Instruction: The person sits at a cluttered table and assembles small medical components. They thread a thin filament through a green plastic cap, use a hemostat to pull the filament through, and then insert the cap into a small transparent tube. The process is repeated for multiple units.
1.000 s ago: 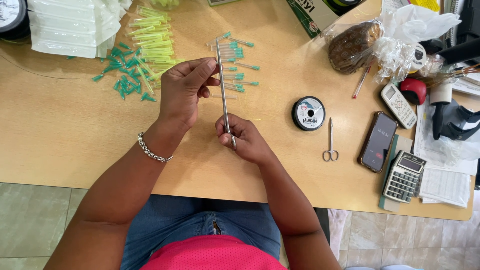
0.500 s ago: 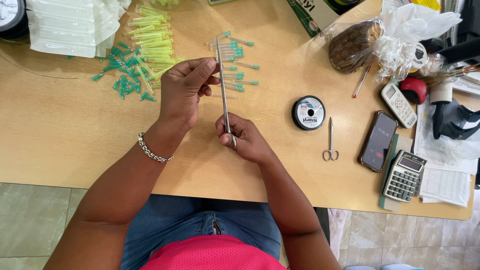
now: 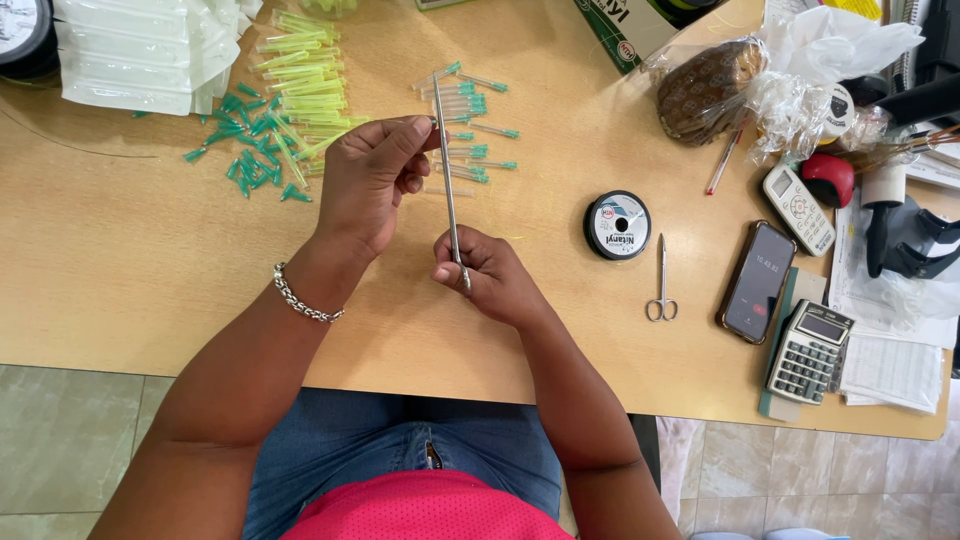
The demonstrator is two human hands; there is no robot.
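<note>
Where hands point(image 3: 375, 180) grip rod point(image 3: 449, 185): white packets point(image 3: 130, 60) upper-left.

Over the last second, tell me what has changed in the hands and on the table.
Nothing visibly changed. The left hand pinches the upper end of the thin metal rod and the right hand grips its lower end, as before. The green-tipped needles, thread spool and scissors lie where they were on the table.

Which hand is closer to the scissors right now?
Right. The right hand grips the metal rod's lower end, just left of the scissors; the left hand pinches the rod's upper part, farther left.
</note>
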